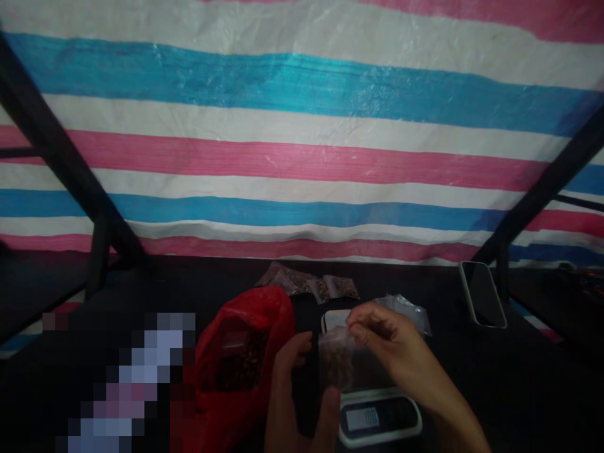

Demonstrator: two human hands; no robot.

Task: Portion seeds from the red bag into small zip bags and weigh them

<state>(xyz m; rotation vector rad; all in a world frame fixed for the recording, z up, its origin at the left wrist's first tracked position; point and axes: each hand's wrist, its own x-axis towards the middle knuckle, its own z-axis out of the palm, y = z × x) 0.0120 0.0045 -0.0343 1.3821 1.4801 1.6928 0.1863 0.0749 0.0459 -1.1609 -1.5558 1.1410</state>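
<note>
My right hand (384, 336) pinches the top right corner of a small clear plastic bag (336, 362) with pale brown contents that I cannot name. To the left of that bag, my left hand (295, 396) is held with thumb and fingers apart; its thumb tip overlaps the bag's lower edge in view. Beneath the bag is a white-rimmed digital scale (415, 420) with a lit display, partly covered by the bag and my right hand. An open red plastic bag (278, 314) stands left of my left hand, holding dark brown loose pieces and a small clear packet.
Several filled small bags (342, 287) lie at the back of the black table. Flat clear plastic bags (408, 309) are behind my right hand, and a phone (482, 294) lies to the right. Dark slanted posts (70, 145) flank a striped sheet (302, 160).
</note>
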